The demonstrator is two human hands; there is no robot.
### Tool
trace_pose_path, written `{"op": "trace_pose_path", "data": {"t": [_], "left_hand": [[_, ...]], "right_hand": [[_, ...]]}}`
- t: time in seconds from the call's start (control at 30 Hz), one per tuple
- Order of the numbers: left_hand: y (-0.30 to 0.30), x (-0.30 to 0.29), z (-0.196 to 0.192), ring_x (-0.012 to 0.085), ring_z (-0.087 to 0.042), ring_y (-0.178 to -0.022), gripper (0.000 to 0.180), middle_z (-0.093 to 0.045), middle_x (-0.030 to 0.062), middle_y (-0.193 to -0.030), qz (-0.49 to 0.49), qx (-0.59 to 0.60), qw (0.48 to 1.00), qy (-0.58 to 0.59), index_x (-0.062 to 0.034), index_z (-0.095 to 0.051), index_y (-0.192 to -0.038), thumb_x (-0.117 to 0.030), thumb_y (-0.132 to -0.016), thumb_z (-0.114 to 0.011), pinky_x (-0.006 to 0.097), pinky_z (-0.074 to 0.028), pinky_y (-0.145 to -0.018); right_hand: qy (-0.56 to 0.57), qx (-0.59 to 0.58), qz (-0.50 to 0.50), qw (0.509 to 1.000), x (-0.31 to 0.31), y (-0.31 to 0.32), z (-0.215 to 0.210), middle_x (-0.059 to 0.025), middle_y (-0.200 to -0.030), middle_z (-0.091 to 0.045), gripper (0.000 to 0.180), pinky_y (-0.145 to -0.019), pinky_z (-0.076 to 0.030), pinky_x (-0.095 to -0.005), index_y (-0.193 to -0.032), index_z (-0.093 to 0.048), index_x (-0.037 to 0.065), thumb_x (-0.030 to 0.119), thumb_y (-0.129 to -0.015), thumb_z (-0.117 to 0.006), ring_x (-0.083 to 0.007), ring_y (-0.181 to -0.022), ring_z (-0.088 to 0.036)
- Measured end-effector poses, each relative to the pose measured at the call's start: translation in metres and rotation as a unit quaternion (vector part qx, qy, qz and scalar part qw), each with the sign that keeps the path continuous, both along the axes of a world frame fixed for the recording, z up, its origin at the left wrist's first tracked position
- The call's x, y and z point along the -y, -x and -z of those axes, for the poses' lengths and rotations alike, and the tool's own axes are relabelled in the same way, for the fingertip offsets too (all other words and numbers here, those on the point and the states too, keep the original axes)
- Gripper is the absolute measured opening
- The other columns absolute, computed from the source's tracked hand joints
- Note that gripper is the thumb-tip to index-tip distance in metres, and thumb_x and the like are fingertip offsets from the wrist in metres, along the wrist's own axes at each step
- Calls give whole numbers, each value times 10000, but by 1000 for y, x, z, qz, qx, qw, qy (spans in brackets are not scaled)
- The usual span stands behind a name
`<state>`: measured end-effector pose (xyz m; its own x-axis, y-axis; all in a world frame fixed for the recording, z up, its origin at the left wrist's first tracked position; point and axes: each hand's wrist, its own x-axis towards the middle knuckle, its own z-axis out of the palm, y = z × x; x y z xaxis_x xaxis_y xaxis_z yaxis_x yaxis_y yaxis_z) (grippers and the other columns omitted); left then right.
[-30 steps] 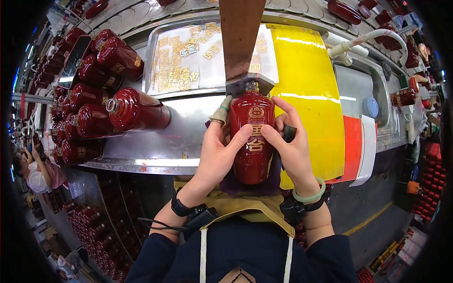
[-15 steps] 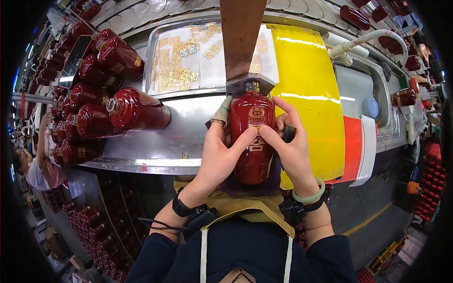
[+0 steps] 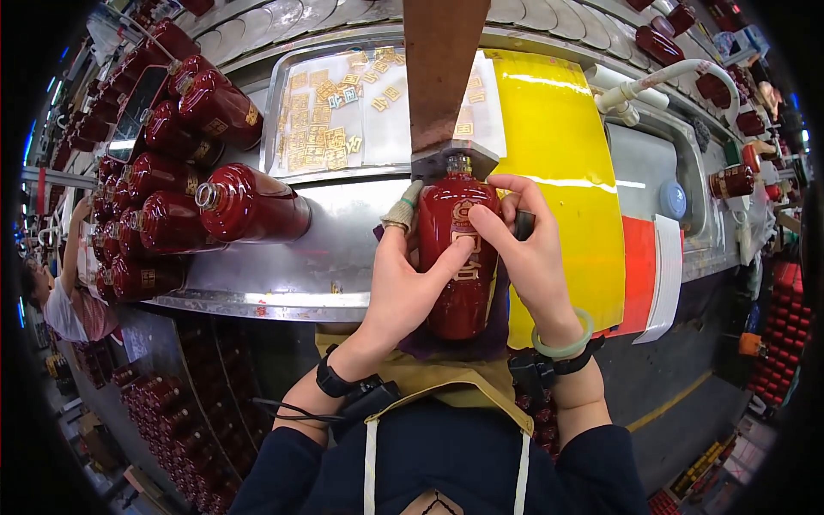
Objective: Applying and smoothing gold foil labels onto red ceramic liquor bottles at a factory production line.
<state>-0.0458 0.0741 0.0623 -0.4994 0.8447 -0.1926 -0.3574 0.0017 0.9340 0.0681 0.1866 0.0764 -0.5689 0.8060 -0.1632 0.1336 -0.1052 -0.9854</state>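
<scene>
A glossy dark red bottle [image 3: 453, 313] lies in front of me, its glass neck pointing away, with gold emblem and lettering on its face. My left hand [image 3: 402, 287] grips its left side; the thumb presses on the gold lettering, and a beige cover with a green band wraps a finger. On the right side, my right hand [image 3: 534, 253] holds the bottle near the shoulder, thumb on the face by the round emblem. Something black [image 3: 524, 225] shows at its curled fingers. Purple cloth [image 3: 433, 345] lies under the bottle's base.
A metal tray [image 3: 273, 129] with several gold character pieces [image 3: 313, 142] lies beyond. A brown post [image 3: 442, 77] stands at the bottle's neck. Red bottles [image 3: 249, 202] crowd the left. Yellow sheet [image 3: 562, 232], sink [image 3: 695, 146] and white pipe [image 3: 678, 69] are right. Another person [image 3: 69, 309] is far left.
My right thumb has moved up from the lettering towards the emblem, and the right hand has shifted slightly up the bottle. My left thumb has moved slightly right across the lettering.
</scene>
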Motion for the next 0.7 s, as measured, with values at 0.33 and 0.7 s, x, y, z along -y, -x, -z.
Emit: {"op": "trace_pose_path", "data": {"t": [0.33,0.7], "left_hand": [[1,-1,-3,204,-597,-1215,741,-545,174,-1380,2,4,1000,2,60,-315,-1500,-114,-917,-738,346,-520,-1011],[-3,-2,-2,202,-602,-1206,788,-550,178,-1368,-8,1,1000,7,69,-283,-1507,-120,-904,-754,342,-522,-1003]], "right_hand": [[14,-12,9,1000,-1,1,0,75,-813,-395,412,-645,-323,-189,-1216,-611,17,176,-885,-797,-31,-729,-364],[-60,-46,6,997,-26,-7,-10,-49,-1068,-471,411,-744,-454,-242,-1328,-457,-13,28,-947,-605,-103,-871,-485]]}}
